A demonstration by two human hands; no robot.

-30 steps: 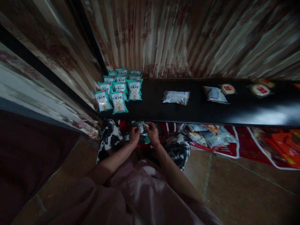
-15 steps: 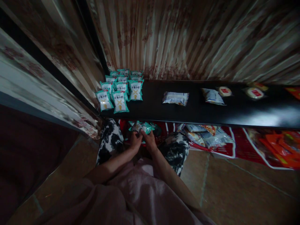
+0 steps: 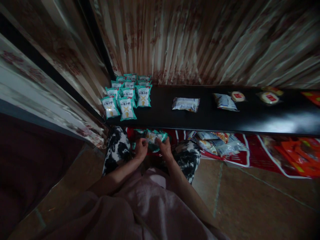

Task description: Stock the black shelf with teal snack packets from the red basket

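Observation:
Low between my knees, my right hand grips a teal-and-white snack bag by its right side, the printed face turned up. My left hand is closed just left of that bag, fingers curled in; whatever they may hold is hidden. More teal packaging lies under and beside the hands in a red bag. On the black shelf above, several matching teal snack bags stand in rows at the left end.
Along the black shelf lie a white-and-blue packet, another packet and round wrapped snacks. Below its front edge are blue-white packets and orange packets on red bags. A pleated curtain hangs behind; a black post rises at left.
My hands have moved apart, the left pulling back to the left. The snack bag now lies flatter in my right hand with its face showing. The view has shifted slightly.

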